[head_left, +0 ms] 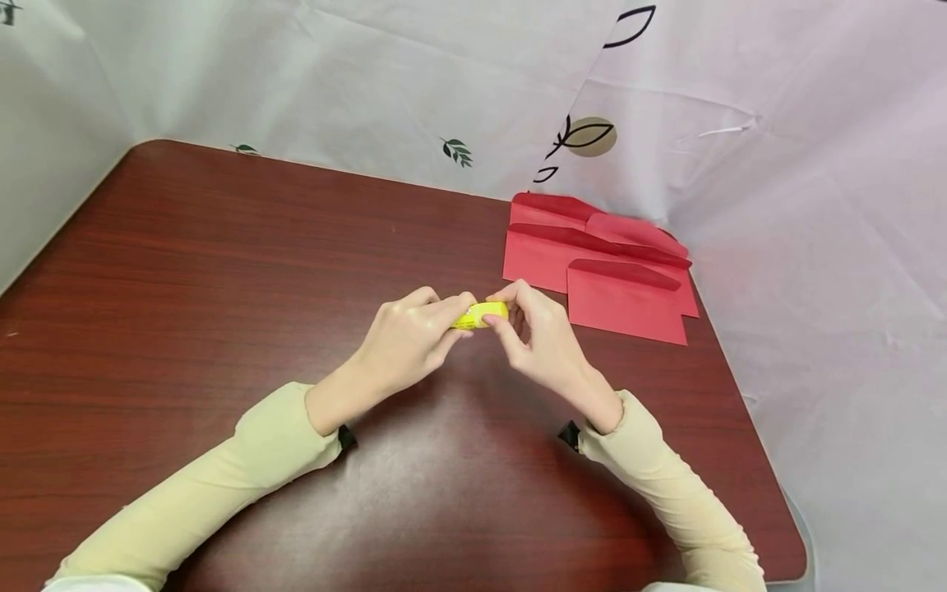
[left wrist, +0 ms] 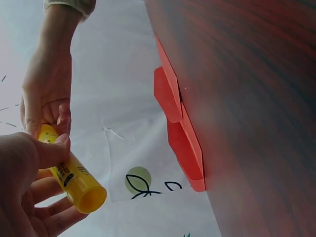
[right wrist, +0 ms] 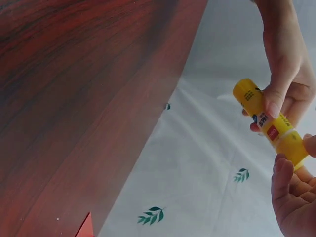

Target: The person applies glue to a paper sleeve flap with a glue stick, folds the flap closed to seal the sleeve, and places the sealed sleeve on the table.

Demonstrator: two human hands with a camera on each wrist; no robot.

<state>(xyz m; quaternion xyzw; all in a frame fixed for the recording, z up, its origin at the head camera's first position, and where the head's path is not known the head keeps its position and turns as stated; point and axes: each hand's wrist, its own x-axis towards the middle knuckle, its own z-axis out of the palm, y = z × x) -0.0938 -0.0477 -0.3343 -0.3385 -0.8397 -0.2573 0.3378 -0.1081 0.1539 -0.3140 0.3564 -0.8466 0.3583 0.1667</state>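
Between both hands, above the middle of the table, is a yellow glue stick point(head_left: 481, 314) with printed labels. My left hand point(head_left: 410, 337) grips its body, thumb on one side and fingers on the other, as the left wrist view shows along the yellow tube point(left wrist: 81, 185). At the other end my right hand point(head_left: 538, 337) pinches the yellow cap between thumb and fingers. In the right wrist view a pale ring lies between the cap point(right wrist: 291, 148) and the labelled body. The cap sits in line with the body.
Several red envelopes point(head_left: 625, 300) lie overlapping at the table's back right, flaps raised. The dark reddish wooden table point(head_left: 222, 271) reaches a pale curtain point(head_left: 355, 90) with leaf prints, hanging behind it and along the right side.
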